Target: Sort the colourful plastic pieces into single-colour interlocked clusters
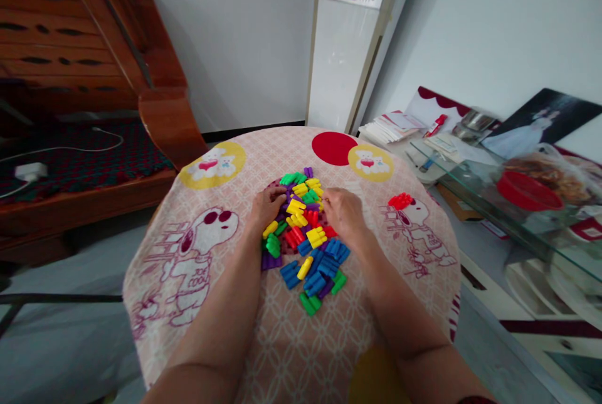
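A loose pile of plastic building blocks, with rounded finger-like ends, lies on the table between my hands. Yellow blocks (316, 238) and green blocks (273, 245) are mixed with red blocks (294, 238); blue blocks (324, 266) gather at the near side. My left hand (268, 208) is at the pile's left edge, fingers curled by some purple blocks. On the right edge, my right hand (345, 211) has its fingers bent and drawn together, close to yellow blocks. Whatever either hand's fingertips grip is hidden or too small to name.
A patterned tablecloth (291, 354) with cartoon dogs covers the round table. Some red blocks (399, 201) lie apart on the right. Beyond the table's right edge stands a glass shelf (470, 181) with a red bowl (529, 191). A wooden bench (160, 109) is at the left.
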The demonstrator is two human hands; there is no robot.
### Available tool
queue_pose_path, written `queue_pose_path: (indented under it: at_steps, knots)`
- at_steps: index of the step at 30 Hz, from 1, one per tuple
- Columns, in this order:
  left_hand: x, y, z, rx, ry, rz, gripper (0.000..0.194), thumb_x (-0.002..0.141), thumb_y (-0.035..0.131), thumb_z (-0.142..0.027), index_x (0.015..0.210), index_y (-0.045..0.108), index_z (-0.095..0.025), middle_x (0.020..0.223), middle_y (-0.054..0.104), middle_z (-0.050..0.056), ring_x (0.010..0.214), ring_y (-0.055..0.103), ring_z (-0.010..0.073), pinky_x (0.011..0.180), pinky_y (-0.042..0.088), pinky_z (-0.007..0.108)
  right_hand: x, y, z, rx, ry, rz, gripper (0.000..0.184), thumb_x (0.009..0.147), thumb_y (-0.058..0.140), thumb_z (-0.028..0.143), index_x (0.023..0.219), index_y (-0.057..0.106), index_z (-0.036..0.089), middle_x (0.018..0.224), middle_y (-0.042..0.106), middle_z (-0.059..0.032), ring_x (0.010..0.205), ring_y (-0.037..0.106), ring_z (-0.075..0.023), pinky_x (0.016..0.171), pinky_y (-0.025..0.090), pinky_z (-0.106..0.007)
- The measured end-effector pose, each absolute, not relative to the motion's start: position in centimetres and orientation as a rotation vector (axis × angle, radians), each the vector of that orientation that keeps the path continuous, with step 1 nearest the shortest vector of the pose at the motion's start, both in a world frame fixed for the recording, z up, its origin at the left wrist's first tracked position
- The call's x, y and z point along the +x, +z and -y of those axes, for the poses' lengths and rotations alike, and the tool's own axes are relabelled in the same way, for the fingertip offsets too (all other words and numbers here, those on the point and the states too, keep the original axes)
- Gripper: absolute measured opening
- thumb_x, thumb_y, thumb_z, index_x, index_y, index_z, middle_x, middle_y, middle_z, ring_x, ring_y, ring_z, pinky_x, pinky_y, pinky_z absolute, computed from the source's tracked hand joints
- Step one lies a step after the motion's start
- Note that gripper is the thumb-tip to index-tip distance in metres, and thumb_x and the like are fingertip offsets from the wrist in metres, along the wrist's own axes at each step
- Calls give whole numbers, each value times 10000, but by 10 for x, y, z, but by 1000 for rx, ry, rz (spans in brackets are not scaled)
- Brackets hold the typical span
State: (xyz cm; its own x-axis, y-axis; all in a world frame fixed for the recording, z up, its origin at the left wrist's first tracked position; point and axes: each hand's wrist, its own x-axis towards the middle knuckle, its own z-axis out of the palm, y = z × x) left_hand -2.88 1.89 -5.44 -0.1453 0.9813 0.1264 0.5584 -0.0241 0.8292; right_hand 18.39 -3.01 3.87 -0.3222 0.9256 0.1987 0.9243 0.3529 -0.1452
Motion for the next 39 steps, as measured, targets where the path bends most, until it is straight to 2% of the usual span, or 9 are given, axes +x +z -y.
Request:
queue_pose_path:
  at_steps: [7, 12, 16, 18, 21, 23, 27, 33, 39]
  knots:
    - [-28, -45, -15, 1637, 1033, -1761, 359, 818, 540, -196, 1107, 752, -172, 1040, 767, 50, 932, 687, 228, 897, 530, 352, 213, 31, 31, -1693, 231, 2251, 180, 908, 552, 218, 888, 728, 187, 853, 729, -67, 804, 639, -184, 711, 403, -257]
    - [-27, -45, -15, 1634, 1026, -1764, 357, 817, 541, -191, 1103, 755, -183, 1027, 766, 41, 927, 684, 225, 879, 532, 333, 199, -3, 39, -1282, 603, 2306, 340, 891, 556, 176, 1217, 652, 179, 1098, 718, -82, 962, 651, -173, 867, 471, -281]
    - [-27, -45, -15, 1623, 1020, -1776, 348, 823, 558, -202, 1107, 756, -165, 1029, 764, 57, 923, 683, 231, 876, 537, 337, 195, -11, 43, -1095, 986, 2186, 445, 880, 562, 165, 1325, 583, 170, 1036, 730, -59, 874, 677, -143, 801, 517, -267]
    - [-26, -44, -15, 1630, 1009, -1783, 353, 829, 557, -204, 1118, 752, -148, 1031, 764, 69, 924, 683, 235, 877, 540, 344, 194, -9, 46, -1090, 922, 2142, 364, 885, 569, 164, 1243, 636, 165, 993, 728, -54, 862, 669, -138, 790, 513, -260]
    - [-26, -45, -16, 1654, 1003, -1789, 354, 835, 555, -206, 1123, 750, -145, 1052, 761, 74, 942, 685, 233, 896, 536, 343, 182, -5, 56, -1107, 631, 2267, 119, 896, 621, 220, 933, 724, 173, 883, 710, -46, 846, 635, -149, 807, 485, -273]
    - [-27, -46, -16, 1660, 1010, -1786, 354, 835, 557, -208, 1128, 747, -148, 1060, 760, 75, 953, 688, 228, 903, 534, 334, 168, -5, 68, -1129, 397, 2424, 197, 897, 654, 323, 793, 713, 167, 832, 690, -68, 864, 615, -186, 834, 470, -317]
    - [-28, -49, -17, 1653, 1018, -1779, 349, 830, 570, -221, 1123, 746, -150, 1049, 764, 73, 945, 695, 225, 888, 539, 329, 139, -12, 87, -1183, 94, 2604, 287, 885, 649, 407, 807, 701, 136, 881, 680, -138, 927, 602, -267, 846, 466, -394]
    - [-30, -55, -21, 1634, 1036, -1751, 361, 831, 578, -258, 1135, 739, -146, 1058, 763, 76, 943, 700, 227, 882, 541, 327, 140, -10, 79, -1283, 246, 2308, 121, 877, 593, 261, 881, 658, 159, 886, 695, -99, 870, 629, -219, 811, 480, -328]
    - [-32, -53, -22, 1677, 1000, -1784, 363, 839, 571, -285, 1136, 741, -164, 1062, 764, 70, 982, 698, 243, 897, 535, 341, 208, 2, 40, -1264, 598, 1715, 176, 811, 571, 297, 922, 642, 180, 807, 689, -12, 715, 632, -146, 668, 490, -238]
